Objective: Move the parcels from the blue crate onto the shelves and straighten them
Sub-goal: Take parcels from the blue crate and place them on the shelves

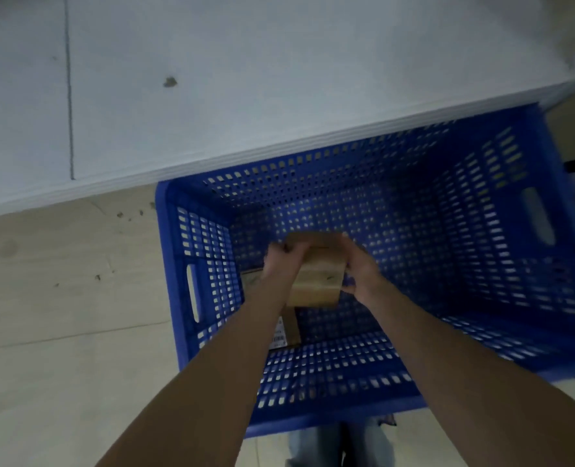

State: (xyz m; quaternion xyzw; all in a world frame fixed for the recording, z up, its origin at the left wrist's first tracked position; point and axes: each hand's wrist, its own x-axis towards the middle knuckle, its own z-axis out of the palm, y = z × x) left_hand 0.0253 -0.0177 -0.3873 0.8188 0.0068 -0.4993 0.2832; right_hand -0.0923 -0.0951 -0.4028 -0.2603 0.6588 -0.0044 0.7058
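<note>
A small brown cardboard parcel (318,269) is held inside the blue perforated crate (481,230), above its floor. My left hand (281,261) grips the parcel's left side and my right hand (360,267) grips its right side. Below my left forearm another brown parcel with a white barcode label (288,330) lies flat on the crate floor, partly hidden by the arm. The white shelf board (212,96) runs across the top of the view, right behind the crate's far wall.
The crate stands on a pale tiled floor (60,315) with a few dark specks. The shelf board overhangs the crate's far rim. The right part of the crate floor holds nothing. My jeans (340,446) show below the near rim.
</note>
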